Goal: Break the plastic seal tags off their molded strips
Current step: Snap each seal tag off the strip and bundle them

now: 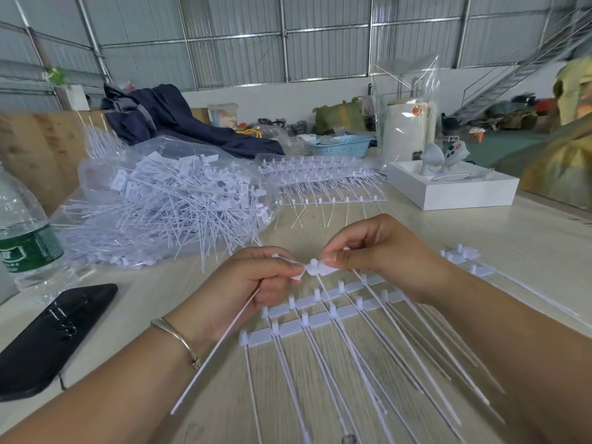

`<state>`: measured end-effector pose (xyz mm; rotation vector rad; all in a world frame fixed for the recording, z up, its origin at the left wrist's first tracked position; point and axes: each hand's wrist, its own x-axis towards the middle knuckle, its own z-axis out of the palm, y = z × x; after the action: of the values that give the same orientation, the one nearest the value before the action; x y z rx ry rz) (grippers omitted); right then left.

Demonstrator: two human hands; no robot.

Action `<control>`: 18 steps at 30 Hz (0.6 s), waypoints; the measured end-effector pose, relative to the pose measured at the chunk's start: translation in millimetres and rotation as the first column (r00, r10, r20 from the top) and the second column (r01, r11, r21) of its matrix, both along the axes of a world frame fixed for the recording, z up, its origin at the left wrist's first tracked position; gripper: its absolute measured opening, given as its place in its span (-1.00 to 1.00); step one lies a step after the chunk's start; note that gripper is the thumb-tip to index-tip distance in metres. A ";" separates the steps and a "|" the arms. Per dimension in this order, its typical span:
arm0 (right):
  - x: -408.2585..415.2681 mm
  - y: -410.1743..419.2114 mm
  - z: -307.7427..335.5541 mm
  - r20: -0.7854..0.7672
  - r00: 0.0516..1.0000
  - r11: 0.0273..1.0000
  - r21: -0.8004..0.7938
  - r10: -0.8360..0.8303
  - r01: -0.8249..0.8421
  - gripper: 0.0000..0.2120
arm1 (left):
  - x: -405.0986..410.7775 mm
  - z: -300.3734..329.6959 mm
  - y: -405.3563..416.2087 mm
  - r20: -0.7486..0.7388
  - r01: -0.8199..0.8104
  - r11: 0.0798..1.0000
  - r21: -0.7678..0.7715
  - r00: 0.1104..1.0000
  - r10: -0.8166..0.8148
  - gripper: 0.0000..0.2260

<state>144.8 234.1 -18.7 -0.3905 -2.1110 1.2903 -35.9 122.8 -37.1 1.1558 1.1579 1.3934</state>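
At the centre of the frame, a white seal tag is pinched between the thumb and curled fingers of the right hand. The left hand is closed around a thin white stem, which runs down towards the lower left, and its fingertips meet the tag. Directly below the hands, molded strips of tags are laid on the pale wooden table, their long tails fanned towards the lower right. A metal bangle is worn on the left wrist. A black phone is seen at lower left, a water bottle at the left edge. A clear bag of loose tags is heaped at upper left, further strips beyond it, and a white box at upper right.
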 end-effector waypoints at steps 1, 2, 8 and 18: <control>0.8 0.0 0.4 0.015 1.000 1.000 0.009 0.016 -0.016 -0.90 | 0.6 -0.1 -0.2 -0.012 0.007 1.000 -0.017 1.000 -0.007 -0.88; 1.1 0.1 0.6 0.029 0.999 0.999 0.011 0.035 -0.035 -0.91 | 0.6 -0.9 0.1 -0.016 0.015 0.999 -0.037 1.000 -0.016 -0.84; 5.5 2.3 4.8 0.035 0.994 0.993 -0.046 0.108 -0.107 -0.92 | -4.3 -2.3 -5.3 -0.006 0.222 0.961 -0.162 0.974 -0.226 -0.79; 0.9 0.6 0.5 -0.012 0.996 0.977 0.191 -0.090 0.091 -0.87 | -5.1 0.3 -1.4 0.144 0.036 0.926 -0.376 0.989 0.021 -0.70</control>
<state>145.7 234.8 -18.3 -0.3958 -2.1651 1.0254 -41.0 121.5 -36.8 0.7703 1.2477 1.1607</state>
